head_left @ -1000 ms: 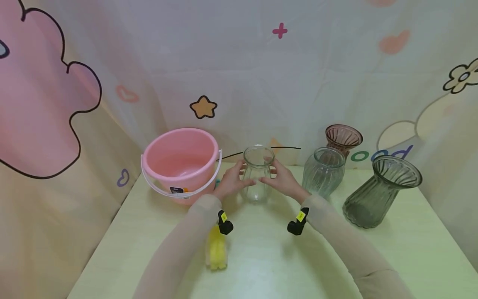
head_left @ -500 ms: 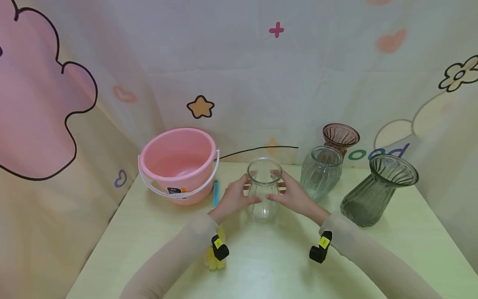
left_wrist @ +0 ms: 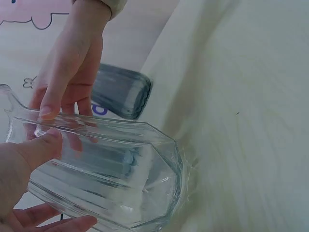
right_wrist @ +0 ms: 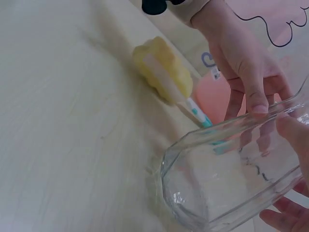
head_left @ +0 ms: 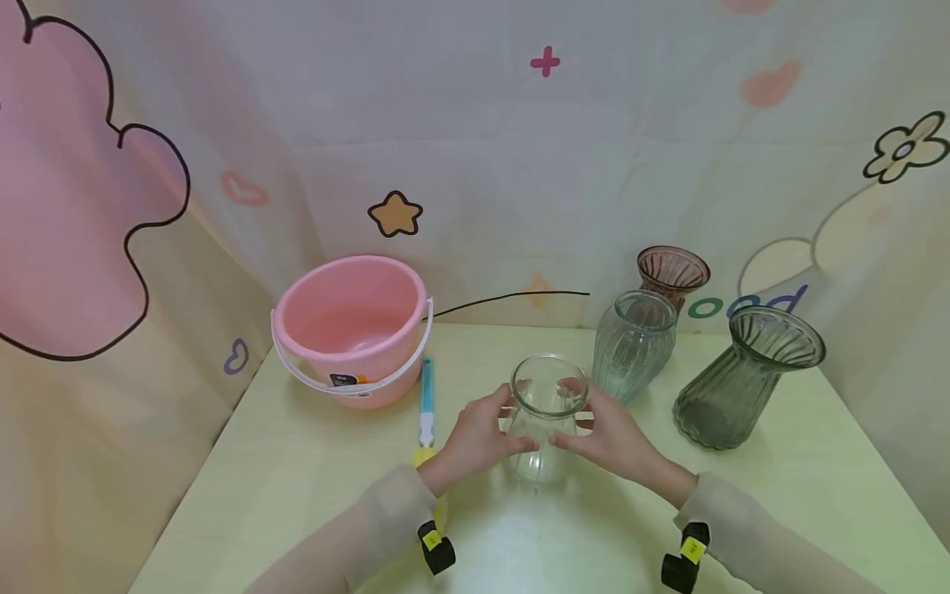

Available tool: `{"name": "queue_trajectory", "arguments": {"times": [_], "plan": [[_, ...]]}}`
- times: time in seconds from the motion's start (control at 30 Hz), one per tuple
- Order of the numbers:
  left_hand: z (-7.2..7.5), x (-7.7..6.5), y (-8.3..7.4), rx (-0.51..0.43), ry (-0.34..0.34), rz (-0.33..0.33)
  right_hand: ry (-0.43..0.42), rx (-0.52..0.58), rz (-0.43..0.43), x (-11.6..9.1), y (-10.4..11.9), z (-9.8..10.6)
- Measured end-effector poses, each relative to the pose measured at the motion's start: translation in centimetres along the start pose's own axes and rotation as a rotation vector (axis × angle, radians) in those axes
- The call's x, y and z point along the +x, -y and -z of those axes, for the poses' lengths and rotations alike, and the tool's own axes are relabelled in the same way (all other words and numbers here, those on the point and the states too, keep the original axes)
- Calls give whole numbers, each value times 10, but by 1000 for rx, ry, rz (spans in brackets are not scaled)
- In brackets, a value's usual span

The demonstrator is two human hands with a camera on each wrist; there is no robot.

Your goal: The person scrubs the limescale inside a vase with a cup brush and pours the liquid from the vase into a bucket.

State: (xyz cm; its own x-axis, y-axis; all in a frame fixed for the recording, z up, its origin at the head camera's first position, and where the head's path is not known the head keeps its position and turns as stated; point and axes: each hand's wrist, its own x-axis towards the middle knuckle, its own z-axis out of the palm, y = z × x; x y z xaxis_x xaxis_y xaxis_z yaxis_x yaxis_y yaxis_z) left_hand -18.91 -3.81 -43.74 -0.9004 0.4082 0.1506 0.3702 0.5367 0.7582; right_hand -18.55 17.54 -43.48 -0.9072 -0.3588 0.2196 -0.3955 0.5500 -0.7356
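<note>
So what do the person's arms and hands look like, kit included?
Left hand and right hand: bare, no gloves. Both arms: long, plain pale-beige fabric sleeves. Each wrist: small, blocky black cameras with bright yellow rectangular labels, print too small to read. No cables visible.

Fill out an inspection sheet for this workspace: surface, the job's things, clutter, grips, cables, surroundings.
Surface: pale table, with glare near the front.
Job's things: clear vase, roughly upright; cannot tell whether its base touches down.
Clutter: pink bucket and yellow-headed brush on the left; pale green vase, pinkish-brown vase and dark green vase on the right.
Grips: left grip and right grip hold the clear vase from opposite sides.
Cables: nothing seen.
Surroundings: cloth backdrop with cartoon prints.
</note>
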Motion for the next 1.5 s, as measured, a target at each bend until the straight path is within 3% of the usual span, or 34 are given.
{"name": "queue_trajectory", "arguments": {"times": [0.27, 0.5, 0.6, 0.73, 0.83, 0.97, 1.1, 1.23, 1.5], "plan": [[-9, -12, -6, 8, -6, -22, -2, 60, 20, -17, -1, -1], [-11, -18, -4, 1, -25, -64, -17, 28, 30, -23, 0, -8], [-8, -20, -3, 50, 2, -58, -20, 32, 39, -25, -2, -11], [7, -21, 0, 159, 91, -8, -4, 72, 26, -28, -8, -16], [28, -14, 8, 236, 136, 52, 16, 86, 7, -32, -11, -19], [55, 4, 26, 341, 143, 176, 28, 83, 1, -35, -15, -23], [70, 19, 39, 553, 173, 288, 25, 70, 13, -36, -17, -25], [72, 31, 49, 670, 204, 329, 25, 46, 20, -35, -19, -25], [60, 51, 66, 658, 194, 368, 21, 60, 29, -35, -20, -26]]}}
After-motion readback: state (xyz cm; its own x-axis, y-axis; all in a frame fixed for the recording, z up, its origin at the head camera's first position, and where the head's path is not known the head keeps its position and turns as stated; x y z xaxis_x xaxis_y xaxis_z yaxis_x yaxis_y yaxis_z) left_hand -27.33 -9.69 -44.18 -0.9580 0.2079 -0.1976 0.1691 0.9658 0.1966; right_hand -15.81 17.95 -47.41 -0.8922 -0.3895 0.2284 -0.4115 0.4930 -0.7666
